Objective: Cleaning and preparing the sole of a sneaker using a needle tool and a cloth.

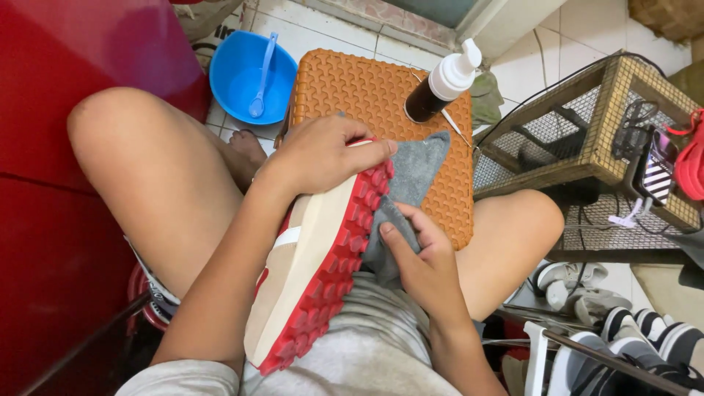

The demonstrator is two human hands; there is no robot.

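Sneaker (312, 271), beige upper with red lugged sole turned up, lies across the person's lap, toe toward the orange stool.

Red wall or panel (51, 183) fills the near left side; white tiled floor (579, 37) beyond. Orange woven-pattern plastic stool (367, 88) serves as the surface just ahead of the knees. Wire cage with wooden frame (587, 125) stands to the right. Blue bowl (238, 70) on the floor behind the stool, a blue brush (262, 73) lying in it. More shoes (631, 345) crowd the lower right corner.

Dark pump bottle (440, 88) with white dispenser top rests tilted on the stool's far edge; label not legible.

Grey cloth (411, 183) drapes from the stool edge down against the sole.

Left hand (323, 158): fingers curled over the sneaker's toe end, gripping it. Right hand (418, 260): fingers bunched around the cloth, thumb pressing it to the sole's edge.
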